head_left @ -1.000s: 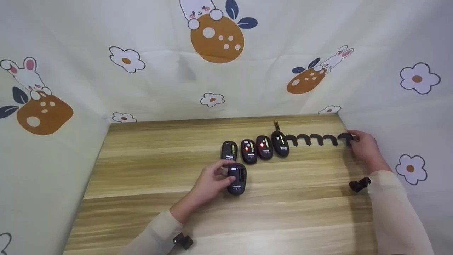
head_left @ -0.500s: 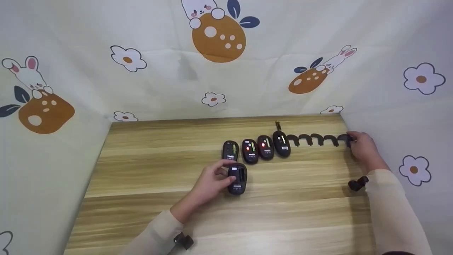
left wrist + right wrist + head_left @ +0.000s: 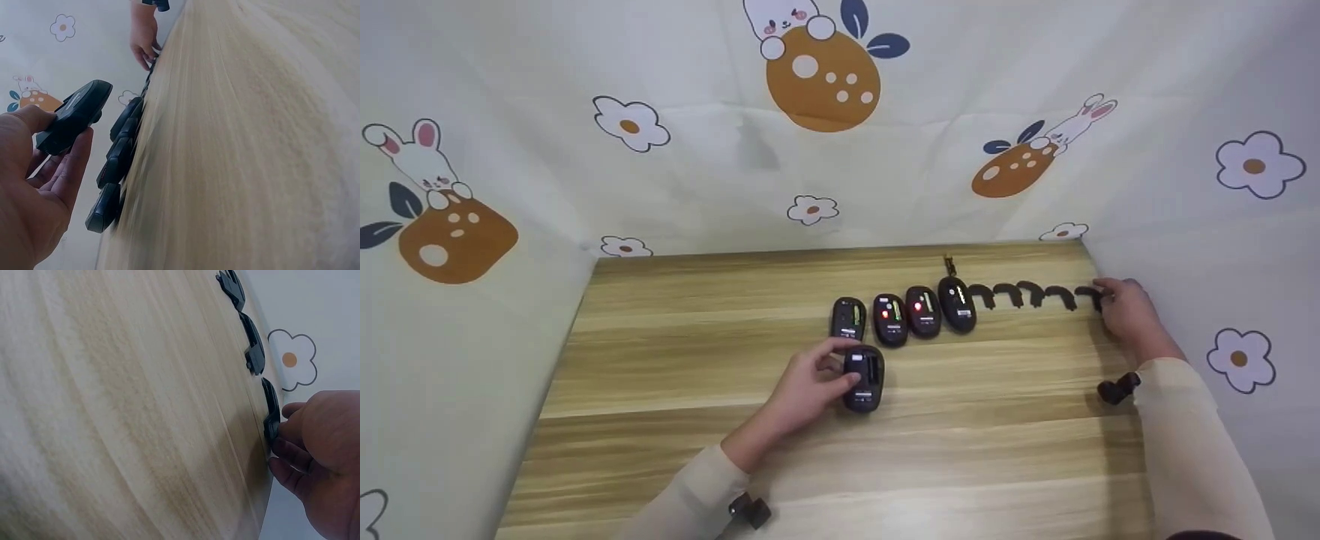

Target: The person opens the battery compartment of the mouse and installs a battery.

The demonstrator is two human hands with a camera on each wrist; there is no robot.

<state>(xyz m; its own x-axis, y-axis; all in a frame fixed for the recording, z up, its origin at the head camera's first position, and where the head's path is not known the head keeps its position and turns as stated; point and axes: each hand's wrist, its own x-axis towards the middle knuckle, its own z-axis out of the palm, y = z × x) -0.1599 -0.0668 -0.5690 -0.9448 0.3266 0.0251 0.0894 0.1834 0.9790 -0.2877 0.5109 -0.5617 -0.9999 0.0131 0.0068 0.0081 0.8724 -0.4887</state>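
My left hand grips an upturned black computer mouse by its left side, thumb and fingers at its edges. Its long battery slot looks dark and bare. The left wrist view shows this mouse raised off the table. At the far right, my right hand has its fingertips around the end of a curved black mouse cover, the last in a row. In the right wrist view that cover lies on the table, its near end partly hidden by the fingers.
Several upturned mice with batteries in them stand in a row; two glow red. A small yellow-and-black item lies behind the rightmost one. More covers run to its right. Patterned cloth walls border the wooden table.
The cover in my right hand has tipped down flat in line with the other covers. My left hand keeps holding the mouse in place.
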